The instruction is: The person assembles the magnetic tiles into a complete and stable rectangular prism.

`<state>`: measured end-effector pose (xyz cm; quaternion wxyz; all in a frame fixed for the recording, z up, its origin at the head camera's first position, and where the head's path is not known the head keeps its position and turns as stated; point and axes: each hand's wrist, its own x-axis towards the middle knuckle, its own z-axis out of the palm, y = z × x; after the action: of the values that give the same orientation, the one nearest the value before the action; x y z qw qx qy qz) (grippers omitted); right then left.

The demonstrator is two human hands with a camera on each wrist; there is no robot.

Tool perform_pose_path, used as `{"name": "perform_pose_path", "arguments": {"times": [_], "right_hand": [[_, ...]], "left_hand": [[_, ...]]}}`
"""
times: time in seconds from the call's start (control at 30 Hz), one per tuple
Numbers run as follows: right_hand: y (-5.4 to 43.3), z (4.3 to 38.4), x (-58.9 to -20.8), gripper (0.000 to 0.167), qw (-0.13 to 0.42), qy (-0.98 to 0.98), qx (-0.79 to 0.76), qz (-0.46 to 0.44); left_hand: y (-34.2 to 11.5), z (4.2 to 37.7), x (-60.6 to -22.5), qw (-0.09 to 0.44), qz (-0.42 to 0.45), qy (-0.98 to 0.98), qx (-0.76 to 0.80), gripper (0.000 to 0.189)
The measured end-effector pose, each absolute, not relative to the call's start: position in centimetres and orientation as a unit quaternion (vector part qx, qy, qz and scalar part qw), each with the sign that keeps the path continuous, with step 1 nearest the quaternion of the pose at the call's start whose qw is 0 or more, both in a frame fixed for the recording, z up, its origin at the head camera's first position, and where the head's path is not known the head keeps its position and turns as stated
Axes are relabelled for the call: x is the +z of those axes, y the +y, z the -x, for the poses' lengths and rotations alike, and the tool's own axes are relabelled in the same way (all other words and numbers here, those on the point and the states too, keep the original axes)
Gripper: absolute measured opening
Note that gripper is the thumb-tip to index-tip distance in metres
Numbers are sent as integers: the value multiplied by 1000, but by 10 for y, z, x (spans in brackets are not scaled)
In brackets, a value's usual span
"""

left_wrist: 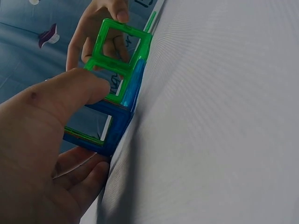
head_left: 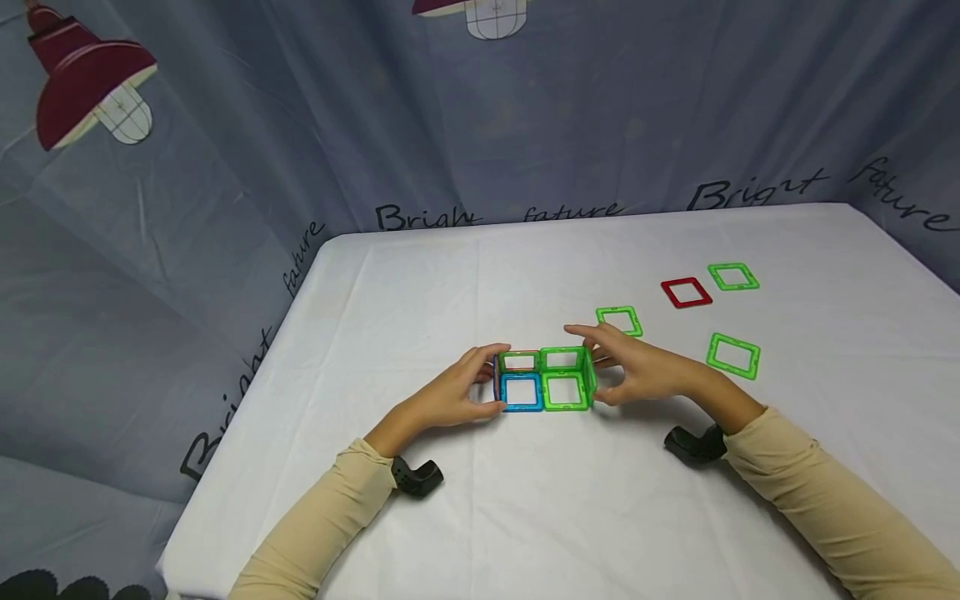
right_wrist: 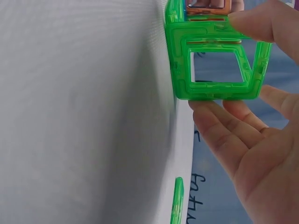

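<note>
A small box of magnetic tiles, with open square frames, stands on the white table between the two hands. Its left half has a blue tile (head_left: 521, 407) on the near side; green tiles (head_left: 566, 407) make up the right half, with an upright green tile (right_wrist: 180, 60) closing the right end. My left hand (head_left: 450, 396) grips the left end, thumb at the near edge and fingers behind. At the right end, my right hand (head_left: 645, 367) holds the green end tile, its thumb at one edge and fingertips at the opposite one. An orange-red frame shows inside, partly hidden.
Beyond the right hand lie loose flat tiles: a green one (head_left: 618, 309) partly behind that hand, a red one (head_left: 694, 304), and two more green tiles further right, one farther back (head_left: 732, 266). A grey printed curtain (head_left: 495, 125) hangs behind the table (head_left: 420, 292).
</note>
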<state>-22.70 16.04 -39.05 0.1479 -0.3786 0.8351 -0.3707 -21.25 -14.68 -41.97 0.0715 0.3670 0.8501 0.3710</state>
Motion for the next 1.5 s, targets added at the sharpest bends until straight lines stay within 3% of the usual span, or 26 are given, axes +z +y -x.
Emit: {"name": "perform_pose_path", "arguments": {"times": [0.4, 0.77, 1.1, 1.5], "right_hand": [[168, 232, -388, 91, 162, 840, -353, 379], [195, 252, -380, 73, 97, 875, -363, 304], [201, 265, -381, 85, 78, 917, -309, 238], [188, 293, -380, 84, 147, 931, -240, 233]], "left_hand": [[-148, 213, -420, 75, -362, 856, 361, 84], [-149, 213, -421, 80, -367, 851, 366, 85], [-147, 214, -420, 81, -367, 852, 364, 84], [-149, 212, -420, 79, -361, 857, 358, 84]]}}
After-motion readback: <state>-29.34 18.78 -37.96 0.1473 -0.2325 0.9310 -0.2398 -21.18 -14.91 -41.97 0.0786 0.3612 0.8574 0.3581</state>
